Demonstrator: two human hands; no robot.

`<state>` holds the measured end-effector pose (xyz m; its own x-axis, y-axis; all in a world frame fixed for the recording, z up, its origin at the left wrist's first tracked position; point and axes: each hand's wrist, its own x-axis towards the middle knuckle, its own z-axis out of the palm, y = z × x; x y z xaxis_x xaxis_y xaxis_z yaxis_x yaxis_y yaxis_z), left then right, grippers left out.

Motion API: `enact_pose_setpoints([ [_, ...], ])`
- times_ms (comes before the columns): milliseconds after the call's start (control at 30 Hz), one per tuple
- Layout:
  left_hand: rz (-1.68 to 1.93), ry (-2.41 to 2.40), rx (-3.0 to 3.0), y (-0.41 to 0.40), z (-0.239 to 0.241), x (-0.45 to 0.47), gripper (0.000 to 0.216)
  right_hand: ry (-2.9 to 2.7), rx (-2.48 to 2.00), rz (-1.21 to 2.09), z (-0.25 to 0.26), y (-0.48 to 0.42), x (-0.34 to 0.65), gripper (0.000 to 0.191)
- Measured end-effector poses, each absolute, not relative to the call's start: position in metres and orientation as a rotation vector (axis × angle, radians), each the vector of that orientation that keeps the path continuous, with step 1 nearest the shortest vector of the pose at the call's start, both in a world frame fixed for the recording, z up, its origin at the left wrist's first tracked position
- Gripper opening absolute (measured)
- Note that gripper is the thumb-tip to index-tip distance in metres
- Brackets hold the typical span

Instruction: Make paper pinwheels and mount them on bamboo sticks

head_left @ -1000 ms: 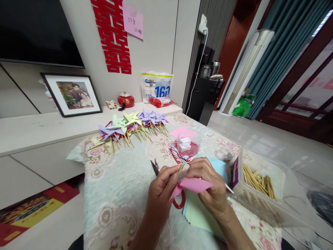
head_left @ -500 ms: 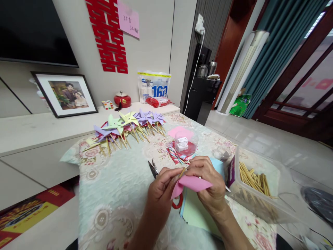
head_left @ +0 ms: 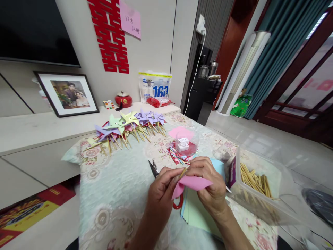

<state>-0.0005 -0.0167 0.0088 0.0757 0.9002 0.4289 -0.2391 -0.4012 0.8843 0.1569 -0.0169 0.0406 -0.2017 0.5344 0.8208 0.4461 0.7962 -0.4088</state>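
Pink paper (head_left: 195, 183), one piece, and one stick (head_left: 183, 172) sit pinched between fingers (head_left: 166, 176) of left hand (head_left: 159, 190) and right hand (head_left: 212, 184).

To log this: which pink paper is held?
The curled paper between left hand and right hand; another sheet lies on the table, a note hangs on the wall.

1 head view looks forward and down from close above the hands (head_left: 159, 190).
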Motion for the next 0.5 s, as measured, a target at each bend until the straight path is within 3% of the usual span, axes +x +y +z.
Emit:
enact_pose_setpoints([
  [500,1.534,0.801,1.821,-0.0200,0.0148,-0.0100,0.038,-1.800,-0.754,0.113,0.0393,-0.0157,0.1560,0.024],
])
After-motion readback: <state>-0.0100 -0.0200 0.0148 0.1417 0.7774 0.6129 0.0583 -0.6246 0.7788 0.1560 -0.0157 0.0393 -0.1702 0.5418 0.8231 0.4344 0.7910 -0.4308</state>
